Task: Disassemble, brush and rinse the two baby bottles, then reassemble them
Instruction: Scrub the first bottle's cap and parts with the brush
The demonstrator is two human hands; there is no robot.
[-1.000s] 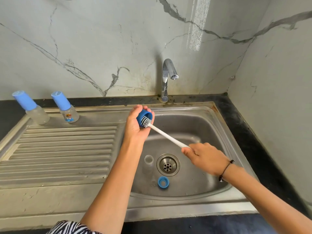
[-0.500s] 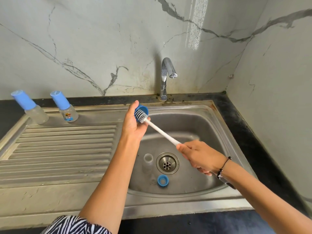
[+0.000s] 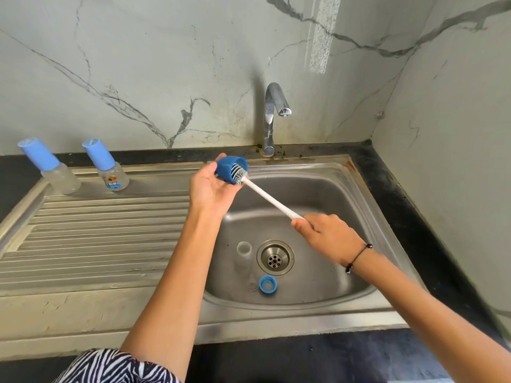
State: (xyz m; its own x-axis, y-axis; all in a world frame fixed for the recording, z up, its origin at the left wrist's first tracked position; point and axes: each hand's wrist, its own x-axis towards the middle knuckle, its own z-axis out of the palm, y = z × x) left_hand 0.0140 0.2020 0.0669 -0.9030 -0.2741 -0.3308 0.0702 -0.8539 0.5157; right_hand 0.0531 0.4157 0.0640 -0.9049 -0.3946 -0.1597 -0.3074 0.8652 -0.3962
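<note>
Hands over a steel sink (image 3: 356, 194): left hand (image 3: 211, 189) cradles a blue cap (image 3: 228, 170), right hand (image 3: 329, 236) grips a white brush (image 3: 269, 199) with bristles inside the cap. Below, by the drain (image 3: 275, 257), lie a clear bottle (image 3: 244, 257) and blue ring (image 3: 268, 284). Left of the sink stand two capped bottles (image 3: 109, 168)

We can read no words anywhere; the print on one bottle (image 3: 112, 176) is too blurred.
</note>
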